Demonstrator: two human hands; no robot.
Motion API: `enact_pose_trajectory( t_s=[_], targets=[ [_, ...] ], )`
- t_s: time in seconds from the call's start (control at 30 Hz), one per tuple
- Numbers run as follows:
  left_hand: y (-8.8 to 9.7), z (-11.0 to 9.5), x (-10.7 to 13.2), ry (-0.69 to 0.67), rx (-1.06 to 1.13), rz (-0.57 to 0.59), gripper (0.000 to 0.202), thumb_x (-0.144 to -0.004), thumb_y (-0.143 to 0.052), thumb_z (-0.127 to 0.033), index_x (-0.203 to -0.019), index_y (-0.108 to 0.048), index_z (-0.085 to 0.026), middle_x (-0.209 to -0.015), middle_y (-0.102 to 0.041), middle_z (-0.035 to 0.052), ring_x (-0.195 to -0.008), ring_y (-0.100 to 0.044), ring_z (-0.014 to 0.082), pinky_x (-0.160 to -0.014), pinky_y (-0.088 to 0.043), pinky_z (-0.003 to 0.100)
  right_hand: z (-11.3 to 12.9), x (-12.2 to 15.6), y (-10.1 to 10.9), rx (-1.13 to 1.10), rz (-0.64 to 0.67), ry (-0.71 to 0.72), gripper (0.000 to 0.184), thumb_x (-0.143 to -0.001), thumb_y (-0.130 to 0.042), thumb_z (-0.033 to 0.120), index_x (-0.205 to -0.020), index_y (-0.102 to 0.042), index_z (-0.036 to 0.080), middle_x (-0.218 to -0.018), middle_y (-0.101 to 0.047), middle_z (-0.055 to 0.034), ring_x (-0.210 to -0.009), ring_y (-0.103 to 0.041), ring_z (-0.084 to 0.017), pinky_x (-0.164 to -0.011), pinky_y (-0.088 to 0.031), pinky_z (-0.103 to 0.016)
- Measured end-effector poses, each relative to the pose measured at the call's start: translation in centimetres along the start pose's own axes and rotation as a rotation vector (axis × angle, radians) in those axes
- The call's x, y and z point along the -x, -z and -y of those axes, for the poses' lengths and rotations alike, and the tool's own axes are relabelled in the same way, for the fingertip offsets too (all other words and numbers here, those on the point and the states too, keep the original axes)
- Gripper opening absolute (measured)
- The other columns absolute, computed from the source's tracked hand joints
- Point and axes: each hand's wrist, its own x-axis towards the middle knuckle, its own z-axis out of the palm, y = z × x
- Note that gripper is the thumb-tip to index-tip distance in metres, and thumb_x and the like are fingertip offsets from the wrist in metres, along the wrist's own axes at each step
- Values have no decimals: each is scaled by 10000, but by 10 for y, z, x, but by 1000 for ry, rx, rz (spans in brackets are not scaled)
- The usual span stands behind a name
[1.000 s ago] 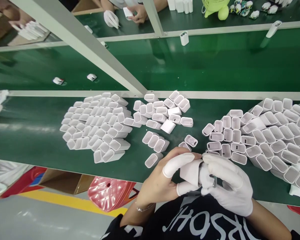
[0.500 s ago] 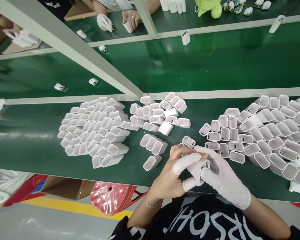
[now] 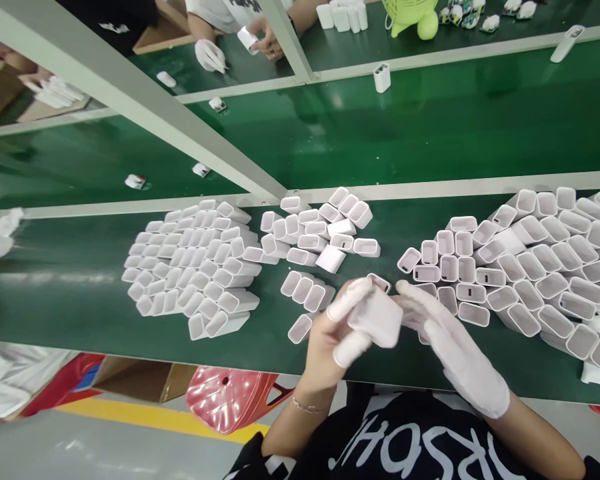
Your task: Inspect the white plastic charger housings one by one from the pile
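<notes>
My left hand, with finger cots on thumb and forefinger, pinches a white plastic shell just above the green bench's near edge. My right hand, in a white glove, sits just right of the shell with fingers stretched out and apart, holding nothing. Loose white shells lie right behind both hands: a short row to the left and a single one behind the held shell.
A tight block of white shells lies left, a loose cluster in the middle, a large pile right. A grey frame bar crosses diagonally. Another person's hands work at the far bench. A red stool stands below.
Both hands held the shell together near my body; now the left hand alone carries it up and forward, and the right hand has let go and opened.
</notes>
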Motion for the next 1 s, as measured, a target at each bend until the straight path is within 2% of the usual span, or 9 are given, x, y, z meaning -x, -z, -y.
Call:
enact_pose_trajectory(
  t_s=[0.1, 0.27, 0.43, 0.57, 0.67, 0.73, 0.83, 0.9, 1.0],
  targets=[
    [1, -5, -13, 263, 280, -176, 448, -886, -557, -563, -1197, -608, -244, -1238, -653, 98, -1077, -662, 271, -948, -545, 452, -1, 5, 3, 96, -93, 13, 424, -980, -460, 468, -1382, -466, 334, -1373, -558, -69, -1120, -608, -235, -1024, -448, -473],
    [0, -10, -28, 552, 583, -200, 437, -925, -506, -545, -1164, -631, -201, -1275, -645, 94, -1214, -596, 250, -1058, -477, 411, -5, 11, 4, 179, -133, -20, 401, -991, -410, 474, -1358, -496, 337, -1371, -551, -64, -1117, -586, -245, -1034, -407, -479],
    [-4, -6, -24, 672, 727, -223, 415, -985, -415, -485, -1089, -672, -177, -1246, -664, 84, -1204, -606, 212, -1061, -475, 367, -9, 14, 5, 240, -83, -23, 390, -993, -397, 475, -1345, -507, 350, -1307, -584, -48, -1115, -571, -240, -1023, -397, -454],
    [-5, -3, -23, 684, 731, -227, 400, -976, -440, -485, -1057, -682, -176, -1202, -685, 76, -1179, -621, 211, -1058, -478, 372, -9, 15, 7, 298, -41, -3, 388, -988, -405, 473, -1335, -518, 341, -1225, -623, -47, -1128, -556, -249, -1035, -381, -457],
    [-5, -5, -19, 595, 616, -202, 422, -911, -535, -542, -1094, -662, -184, -1202, -679, 88, -1174, -619, 253, -1035, -495, 420, -8, 16, 7, 341, -51, 14, 376, -999, -384, 450, -1333, -518, 342, -1200, -633, -41, -1141, -547, -249, -1060, -360, -472],
    [-5, -8, -15, 440, 447, -171, 432, -873, -600, -533, -1152, -638, -206, -1222, -666, 89, -1167, -615, 272, -990, -520, 429, -9, 17, 6, 367, -73, 59, 369, -1002, -386, 427, -1338, -513, 342, -1200, -638, -41, -1147, -553, -244, -1054, -381, -463],
    [-3, -16, -7, 20, -52, -100, 564, -839, -697, -330, -1357, -485, -260, -1236, -647, 82, -1140, -608, 259, -973, -503, 428, -9, 16, 6, 411, -145, 177, 357, -994, -441, 360, -1345, -503, 351, -1288, -603, -40, -1132, -588, -225, -976, -478, -406],
    [-1, -21, -4, -219, -411, -3, 670, -834, -694, -210, -1427, -387, -260, -1212, -645, 86, -1114, -601, 247, -992, -461, 445, -7, 11, 6, 504, -224, 303, 341, -965, -514, 293, -1300, -540, 352, -1318, -585, -37, -1139, -599, -218, -918, -524, -366],
    [1, -26, -5, -313, -685, 202, 576, -887, -628, -218, -1413, -393, -216, -1174, -639, 107, -1071, -582, 238, -947, -472, 430, 3, -1, 4, 826, -274, 517, 223, -913, -574, 187, -1080, -657, 309, -1246, -624, -38, -1069, -632, -212, -873, -548, -353]
  ],
)
